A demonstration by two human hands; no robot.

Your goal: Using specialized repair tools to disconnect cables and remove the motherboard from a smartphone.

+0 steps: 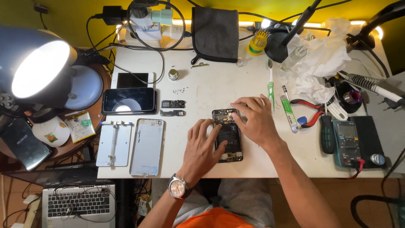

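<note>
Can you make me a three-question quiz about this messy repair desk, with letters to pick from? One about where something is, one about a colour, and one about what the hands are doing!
1. Where does the toothbrush lie?
A. Above the right hand
B. On the laptop
C. Under the lamp

2. What colour are the handles of the pliers?
A. Blue
B. Red
C. White

3. How is the opened phone between the hands?
A. Sealed shut
B. Back cover off, insides showing
C. Standing on its edge

Answers:
1 A, the green and white brush lies on the table just beyond the right fingers.
2 B, red grips show right of the hand.
3 B, the battery and boards are bare; the left hand steadies it flat.
</note>
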